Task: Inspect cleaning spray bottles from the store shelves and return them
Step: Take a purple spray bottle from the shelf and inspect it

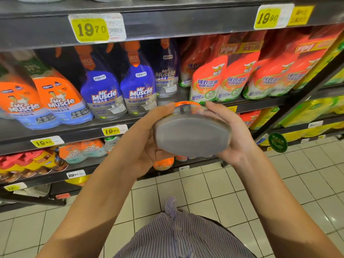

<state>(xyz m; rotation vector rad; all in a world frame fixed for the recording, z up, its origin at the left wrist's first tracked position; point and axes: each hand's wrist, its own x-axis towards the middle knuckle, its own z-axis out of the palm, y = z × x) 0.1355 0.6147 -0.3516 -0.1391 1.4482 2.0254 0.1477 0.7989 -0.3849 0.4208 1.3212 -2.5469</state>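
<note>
Head view, the only one.

- Spray bottle [191, 135]: centre of frame, off the shelf, held in the air in front of the middle shelf [115, 121]. It's tipped so its flat grey base faces the camera. An orange edge shows along its top and the rest of the body is hidden behind the base.
- Left hand [143, 138]: clamped on the bottle's left side. Thumb lies along the upper left edge and fingers are curled under the lower left edge.
- Right hand [234, 135]: clamped on the right side. Fingers wrap over the upper right edge and the palm is against the right wall.
- So the bottle sits between the two palms, touching both. Base sticks out toward the camera.
- Middle shelf behind it, left to right: orange Mr Muscle bottles [55, 94], two blue Mr Muscle bottles [100, 90], a purple one [165, 75] set further back, then red-orange bottles [214, 81] to the right.
- Yellow packs [307, 110] at the far right of frame.
- Price tags: 19.70 tag [89, 28] upper left on the top shelf edge, 19.90 tag [268, 17] upper right, and another 19.90 tag [111, 130] just left of the left hand.
- Lower shelf: more orange and brown bottles, partly hidden.
- Bottom of frame: striped shirt [178, 233] and pale tiled floor [204, 192].
</note>
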